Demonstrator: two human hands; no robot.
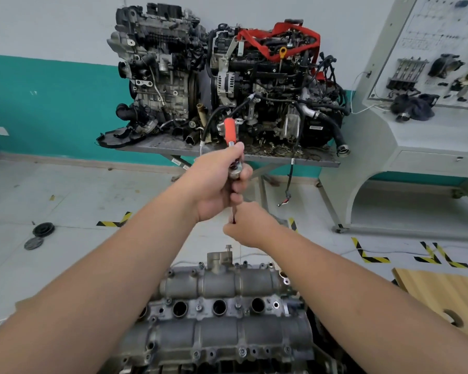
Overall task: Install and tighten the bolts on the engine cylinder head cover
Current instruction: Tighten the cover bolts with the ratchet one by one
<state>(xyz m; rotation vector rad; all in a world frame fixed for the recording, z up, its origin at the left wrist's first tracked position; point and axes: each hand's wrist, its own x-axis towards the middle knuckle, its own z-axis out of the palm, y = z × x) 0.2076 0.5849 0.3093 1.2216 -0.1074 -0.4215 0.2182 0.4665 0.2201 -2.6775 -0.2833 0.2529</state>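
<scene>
Ratchet [230, 133] clasped above cover [222, 314].

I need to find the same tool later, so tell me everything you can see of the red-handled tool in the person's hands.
The tool has a red-orange grip on top, a shiny metal head below it and a thin dark shaft running down. It is held roughly upright above the cylinder head cover, not touching it. The left hand wraps the head; the right hand pinches the shaft's lower end, hiding its tip.

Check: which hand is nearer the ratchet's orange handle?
Left. The left hand grips the ratchet just below the orange handle; the right hand pinches the shaft lower down, farther from it.
</scene>
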